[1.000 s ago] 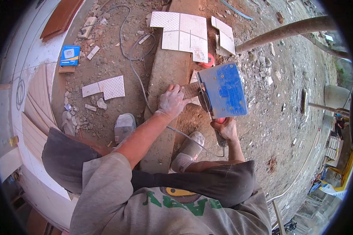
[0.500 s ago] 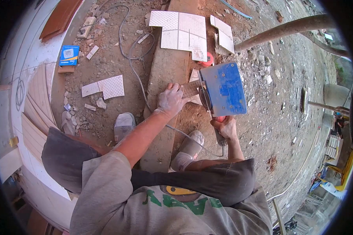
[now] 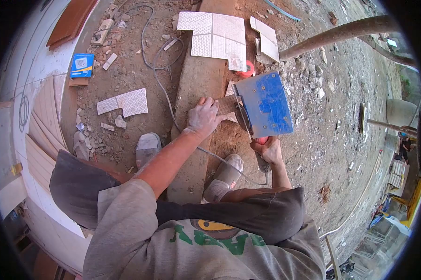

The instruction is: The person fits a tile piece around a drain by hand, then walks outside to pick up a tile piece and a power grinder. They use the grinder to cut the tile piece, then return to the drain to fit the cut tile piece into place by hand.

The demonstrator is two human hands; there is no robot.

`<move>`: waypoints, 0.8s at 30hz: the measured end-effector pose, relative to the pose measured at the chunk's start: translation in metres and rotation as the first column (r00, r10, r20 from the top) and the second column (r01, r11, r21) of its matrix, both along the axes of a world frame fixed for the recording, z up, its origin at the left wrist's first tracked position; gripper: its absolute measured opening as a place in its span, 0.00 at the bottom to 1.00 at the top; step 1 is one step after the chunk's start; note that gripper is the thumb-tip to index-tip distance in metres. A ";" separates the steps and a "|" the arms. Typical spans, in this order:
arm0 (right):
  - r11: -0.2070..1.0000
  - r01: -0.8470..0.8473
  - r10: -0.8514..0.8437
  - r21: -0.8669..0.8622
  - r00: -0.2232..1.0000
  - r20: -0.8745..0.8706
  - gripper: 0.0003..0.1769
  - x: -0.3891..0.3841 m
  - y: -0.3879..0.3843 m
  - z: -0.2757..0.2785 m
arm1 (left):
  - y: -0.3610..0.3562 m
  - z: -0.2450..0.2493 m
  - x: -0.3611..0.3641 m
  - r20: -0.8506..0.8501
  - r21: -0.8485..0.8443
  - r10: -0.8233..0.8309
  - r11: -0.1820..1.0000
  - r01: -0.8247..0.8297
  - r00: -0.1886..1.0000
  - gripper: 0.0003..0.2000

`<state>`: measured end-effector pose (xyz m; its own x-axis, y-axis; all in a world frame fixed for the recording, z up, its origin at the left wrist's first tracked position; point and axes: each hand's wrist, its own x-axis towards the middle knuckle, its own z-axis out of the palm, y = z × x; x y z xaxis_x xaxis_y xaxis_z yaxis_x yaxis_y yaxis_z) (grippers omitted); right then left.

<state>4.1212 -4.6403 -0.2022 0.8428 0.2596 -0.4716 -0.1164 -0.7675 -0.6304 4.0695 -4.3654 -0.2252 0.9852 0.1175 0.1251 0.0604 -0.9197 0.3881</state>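
My right hand [image 3: 269, 150] is wrapped round the body of an angle grinder [image 3: 263, 163], whose rear end and cable point back toward my foot. A scuffed blue plate [image 3: 268, 105] with screws is mounted on the tool and hides much of its head. The cutting disc [image 3: 242, 116] shows along the plate's left edge. Dusty with white powder, my left hand [image 3: 203, 116] grips a small tile piece [image 3: 227, 104] by its left end, and the tile's other end meets the disc. Under them lies another tile scrap [image 3: 231, 116], partly covered.
Patterned tiles [image 3: 214, 37] lie ahead on a concrete ledge [image 3: 192, 88], with a cut tile [image 3: 266, 39] beside them. A red round object [image 3: 246, 70] sits near the plate. The grey cable [image 3: 161, 88] loops left past an L-shaped tile [image 3: 124, 102]. A wooden pole [image 3: 341, 35] slants in from the right.
The grinder and its blue plate have tilted slightly leftward, so more of the disc shows. My left hand and the tile piece stay almost in place.
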 end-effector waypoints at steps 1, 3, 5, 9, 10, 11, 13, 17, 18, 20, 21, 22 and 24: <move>1.000 -0.008 0.008 0.006 1.000 0.003 0.36 0.000 0.001 0.002 | 0.000 -0.001 0.000 -0.007 -0.009 0.000 1.000 0.000 1.000 0.29; 1.000 -0.013 0.013 0.010 1.000 0.005 0.36 -0.001 0.003 0.007 | 0.000 -0.002 0.000 -0.014 -0.019 -0.002 1.000 0.001 1.000 0.29; 1.000 -0.006 0.006 0.003 1.000 0.022 0.35 -0.002 0.006 0.014 | 0.000 0.000 0.000 -0.019 -0.014 0.003 1.000 -0.003 1.000 0.29; 1.000 0.001 -0.001 0.012 1.000 0.001 0.34 -0.004 0.006 0.023 | 0.001 -0.002 0.001 0.001 0.005 -0.011 1.000 0.011 1.000 0.31; 1.000 0.002 -0.002 0.026 1.000 0.007 0.34 -0.005 0.005 0.020 | 0.001 -0.002 0.002 0.001 0.000 -0.011 1.000 0.011 1.000 0.30; 0.999 0.003 -0.004 0.040 1.000 0.011 0.33 -0.006 0.003 0.018 | 0.001 -0.002 0.001 -0.001 -0.005 -0.011 1.000 0.011 1.000 0.30; 1.000 0.006 -0.007 0.023 1.000 0.013 0.33 -0.006 0.003 0.019 | 0.000 -0.002 0.001 -0.005 -0.007 -0.008 1.000 0.008 1.000 0.30; 1.000 0.014 -0.014 -0.001 1.000 -0.026 0.33 -0.003 0.011 0.027 | 0.000 0.000 0.003 -0.006 -0.031 0.005 0.999 -0.005 1.000 0.27; 1.000 0.024 -0.024 -0.001 0.999 -0.024 0.33 -0.002 0.011 0.023 | 0.000 0.002 0.003 -0.003 -0.031 -0.005 0.999 0.005 1.000 0.27; 0.997 0.045 -0.046 0.060 0.999 0.022 0.32 -0.003 0.008 0.007 | -0.001 0.008 0.004 -0.067 -0.043 0.021 0.999 -0.024 0.998 0.26; 0.995 0.073 -0.075 0.064 0.996 0.038 0.32 -0.006 0.006 -0.001 | -0.001 0.006 0.001 -0.016 -0.018 0.049 0.999 -0.049 0.999 0.24; 0.996 0.071 -0.069 0.060 0.997 -0.029 0.30 -0.010 0.002 -0.007 | -0.003 -0.002 0.001 0.057 -0.003 0.047 0.999 -0.047 0.997 0.23; 0.998 0.062 -0.065 -0.033 0.993 -0.100 0.24 -0.009 0.006 0.033 | 0.000 0.001 -0.006 0.022 -0.037 0.027 0.999 -0.027 0.999 0.14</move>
